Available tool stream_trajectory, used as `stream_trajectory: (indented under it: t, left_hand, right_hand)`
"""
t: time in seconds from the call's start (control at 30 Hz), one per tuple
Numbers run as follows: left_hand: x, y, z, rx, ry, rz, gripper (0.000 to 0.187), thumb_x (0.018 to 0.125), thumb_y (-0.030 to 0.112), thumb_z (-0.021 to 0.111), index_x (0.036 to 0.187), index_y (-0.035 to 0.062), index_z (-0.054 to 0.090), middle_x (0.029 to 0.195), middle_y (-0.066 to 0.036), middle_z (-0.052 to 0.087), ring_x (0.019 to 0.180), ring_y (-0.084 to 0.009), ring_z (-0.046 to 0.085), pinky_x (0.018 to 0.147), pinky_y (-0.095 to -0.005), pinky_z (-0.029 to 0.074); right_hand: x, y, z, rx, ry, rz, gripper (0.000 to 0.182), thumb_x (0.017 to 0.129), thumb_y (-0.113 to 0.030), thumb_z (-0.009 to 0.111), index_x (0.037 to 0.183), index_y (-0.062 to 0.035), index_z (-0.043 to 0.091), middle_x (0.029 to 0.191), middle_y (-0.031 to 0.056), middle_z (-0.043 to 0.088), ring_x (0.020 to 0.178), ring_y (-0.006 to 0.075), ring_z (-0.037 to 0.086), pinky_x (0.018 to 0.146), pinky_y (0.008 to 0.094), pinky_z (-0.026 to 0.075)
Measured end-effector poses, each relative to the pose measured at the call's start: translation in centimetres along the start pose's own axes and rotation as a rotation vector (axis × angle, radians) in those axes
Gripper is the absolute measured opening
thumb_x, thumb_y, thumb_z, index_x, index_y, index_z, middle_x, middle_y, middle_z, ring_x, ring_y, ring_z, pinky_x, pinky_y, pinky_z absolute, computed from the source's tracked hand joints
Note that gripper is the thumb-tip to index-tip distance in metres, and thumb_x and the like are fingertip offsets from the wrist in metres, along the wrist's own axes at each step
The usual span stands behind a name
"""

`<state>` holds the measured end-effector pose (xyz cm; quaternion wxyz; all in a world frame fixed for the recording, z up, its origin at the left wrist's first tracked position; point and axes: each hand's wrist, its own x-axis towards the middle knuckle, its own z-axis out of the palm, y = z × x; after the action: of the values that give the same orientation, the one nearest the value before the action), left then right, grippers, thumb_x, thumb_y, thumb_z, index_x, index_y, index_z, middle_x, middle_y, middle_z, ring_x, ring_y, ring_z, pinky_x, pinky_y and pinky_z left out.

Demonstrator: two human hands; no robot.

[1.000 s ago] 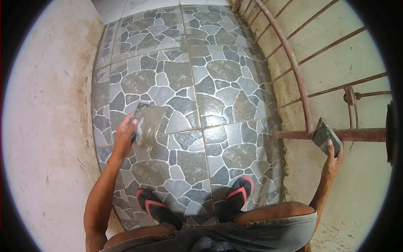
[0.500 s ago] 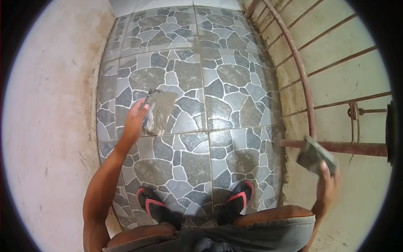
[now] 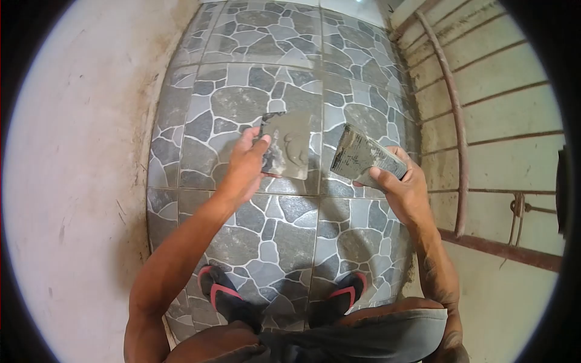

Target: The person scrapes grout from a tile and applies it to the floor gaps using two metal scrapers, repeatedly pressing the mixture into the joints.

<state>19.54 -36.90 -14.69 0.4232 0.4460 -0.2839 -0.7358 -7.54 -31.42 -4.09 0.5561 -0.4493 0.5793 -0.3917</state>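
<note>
My left hand is closed on the left edge of a flat rectangular plate coated with wet-looking grey paste, with pale smears near my thumb. To the right, my right hand grips a grey rectangular slab at its lower right end, thumb on top. Dark marks and ridges cover the slab's upper face, and its edge looks thick. A gap separates plate and slab, both held above the tiled floor. My fingertips beneath each piece are mostly hidden.
Stone-patterned tiles run between a stained pale wall on the left and a rusty metal gate with bars on the right. My feet, in black sandals with red straps, stand at the bottom of the view.
My right hand has swung inward from beside the gate, bringing the slab over the floor. My left hand has moved right with the plate. The view has shifted slightly.
</note>
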Motion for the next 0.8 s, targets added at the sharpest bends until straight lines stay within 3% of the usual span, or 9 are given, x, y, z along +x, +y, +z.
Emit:
stream_trajectory:
  t: [0.1,0.2,0.23,0.33,0.37,0.5,0.6,0.7,0.8]
  left_hand:
    - [0.5,0.2,0.2,-0.079,0.033,-0.017,0.038,0.103,0.016,0.045,0.137,0.0001,0.038,0.117,-0.012,0.059,0.091,-0.0183,0.064,0.066,-0.0387,0.055]
    - [1.0,0.0,0.0,-0.13,0.006,-0.021,0.038,0.103,0.016,0.045,0.137,0.0009,0.037,0.12,-0.012,0.058,0.095,-0.0192,0.063,0.067,-0.0392,0.054]
    - [1.2,0.0,0.1,-0.153,0.018,-0.031,0.037,0.103,0.016,0.045,0.136,0.0018,0.038,0.119,-0.012,0.058,0.095,-0.0191,0.063,0.067,-0.0394,0.054]
    - [1.1,0.2,0.9,-0.231,0.052,-0.049,0.032,0.103,0.015,0.045,0.133,0.0045,0.042,0.115,-0.009,0.059,0.093,-0.018,0.063,0.067,-0.0381,0.054]
    - [1.1,0.5,1.1,-0.263,0.06,-0.05,0.028,0.103,0.014,0.045,0.13,0.0056,0.046,0.111,-0.008,0.061,0.091,-0.0171,0.063,0.067,-0.0364,0.053]
    - [1.6,0.7,0.5,-0.225,0.09,-0.009,0.027,0.103,0.012,0.045,0.129,0.0067,0.049,0.109,-0.006,0.062,0.09,-0.0164,0.064,0.066,-0.0362,0.053]
    - [2.0,0.2,-0.6,-0.197,0.111,0.001,0.028,0.103,0.012,0.045,0.13,0.0065,0.048,0.11,-0.006,0.062,0.092,-0.0161,0.064,0.069,-0.0367,0.054]
    - [2.9,1.0,-1.9,-0.208,0.158,0.039,0.029,0.103,0.012,0.045,0.131,0.0062,0.047,0.111,-0.006,0.062,0.093,-0.0159,0.063,0.072,-0.0365,0.055]
    - [5.3,0.9,-4.5,-0.133,0.103,0.114,0.03,0.103,0.014,0.046,0.131,0.0057,0.048,0.11,-0.006,0.062,0.095,-0.0154,0.063,0.075,-0.0343,0.055]
  right_hand:
    - [0.9,0.4,1.6,-0.419,0.066,-0.115,0.034,0.088,-0.008,0.067,0.119,-0.0004,0.058,0.102,0.0102,0.068,0.091,0.0128,0.066,0.083,0.0275,0.051]
    - [1.3,0.7,4.5,-0.629,0.067,-0.419,0.045,0.086,-0.003,0.063,0.131,-0.0005,0.053,0.116,0.0172,0.066,0.101,0.0199,0.067,0.089,0.0318,0.051]
    - [1.8,1.8,4.6,-0.729,0.026,-0.542,0.063,0.077,0.007,0.063,0.138,-0.0007,0.048,0.133,0.0228,0.057,0.118,0.03,0.062,0.098,0.0364,0.049]
    - [3.4,3.6,6.4,-0.863,0.002,-0.812,0.077,0.066,0.013,0.067,0.139,-0.0001,0.046,0.141,0.0237,0.05,0.129,0.0362,0.052,0.106,0.0399,0.046]
    - [3.7,4.2,6.9,-0.875,-0.017,-0.831,0.087,0.057,0.015,0.069,0.139,0.001,0.045,0.143,0.0252,0.047,0.132,0.04,0.048,0.108,0.0427,0.045]
    - [4.7,6.1,6.4,-0.938,-0.099,-0.931,0.095,0.05,0.013,0.072,0.14,0.0025,0.044,0.145,0.0297,0.042,0.132,0.0455,0.046,0.109,0.0459,0.043]
    - [6.6,7.6,4.0,-1.061,-0.2,-0.944,0.091,0.054,0.011,0.071,0.14,-0.0002,0.044,0.149,0.0249,0.04,0.135,0.0409,0.044,0.109,0.0444,0.043]
    - [10.4,9.0,1.0,-1.104,-0.175,-0.825,0.083,0.064,0.008,0.069,0.142,-0.0055,0.044,0.146,0.0206,0.046,0.13,0.0375,0.051,0.106,0.0416,0.046]
    - [16.5,7.4,-1.1,-1.084,-0.078,-0.544,0.056,0.081,-0.006,0.063,0.136,-0.0096,0.053,0.124,0.0256,0.06,0.11,0.0406,0.061,0.092,0.044,0.051]
